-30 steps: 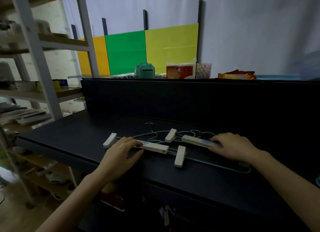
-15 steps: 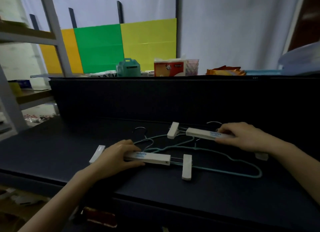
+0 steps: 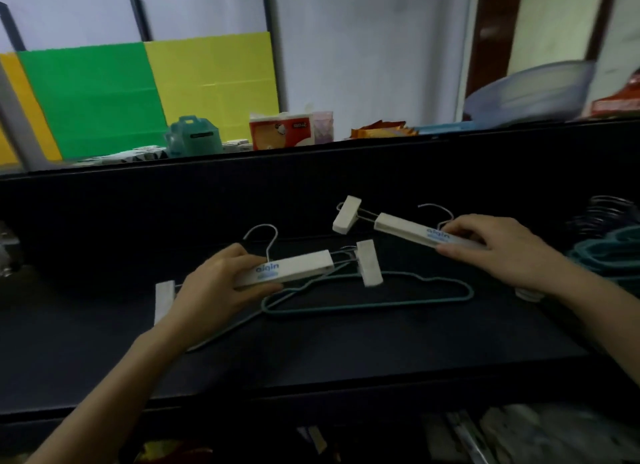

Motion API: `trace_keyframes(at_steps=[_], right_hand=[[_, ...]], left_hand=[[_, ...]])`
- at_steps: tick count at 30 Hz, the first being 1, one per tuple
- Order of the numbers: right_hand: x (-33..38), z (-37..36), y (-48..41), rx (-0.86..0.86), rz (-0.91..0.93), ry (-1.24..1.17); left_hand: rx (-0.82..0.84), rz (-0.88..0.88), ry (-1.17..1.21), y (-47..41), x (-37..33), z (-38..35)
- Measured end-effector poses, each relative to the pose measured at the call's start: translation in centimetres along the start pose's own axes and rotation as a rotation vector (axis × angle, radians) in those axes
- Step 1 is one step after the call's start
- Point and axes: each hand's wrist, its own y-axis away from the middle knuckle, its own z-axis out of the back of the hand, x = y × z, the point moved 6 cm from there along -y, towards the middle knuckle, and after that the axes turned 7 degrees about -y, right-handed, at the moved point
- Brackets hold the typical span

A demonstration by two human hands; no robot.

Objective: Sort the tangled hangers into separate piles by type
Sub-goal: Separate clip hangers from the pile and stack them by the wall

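Head view: white clip hangers [image 3: 291,268] and [image 3: 408,229] are gripped by closed fingers of left hand [image 3: 216,290] and right hand [image 3: 498,249] mid-frame; bare counter [image 3: 346,353] lies toward the lower edge.

black table [image 3: 346,353] | teal wire hanger [image 3: 381,299] | teal hanger pile [image 3: 609,256]

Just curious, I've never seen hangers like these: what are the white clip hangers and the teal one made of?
White clip hangers: apparently matte plastic bars and clips, printed logo, on bare metal wire hooks. Teal hanger: thin wire, seemingly with a dull coloured coating.
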Motion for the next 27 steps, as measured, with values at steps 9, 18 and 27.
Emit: trace_keyframes(at_steps=[9,18,27], right_hand=[[-6.6,11.6,10.5,-0.24,-0.126,0.062],[-17.2,23.2,23.0,-0.385,-0.309,0.222],[-28.6,32.1,31.5,-0.456,-0.428,0.259]], left_hand=[[-0.043,-0.277,0.052,-5.5,-13.8,-1.9],[-0.035,-0.417,0.121,-8.5,-33.5,-8.4],[0.031,-0.467,0.162,-8.4,-51.1,-16.2]])
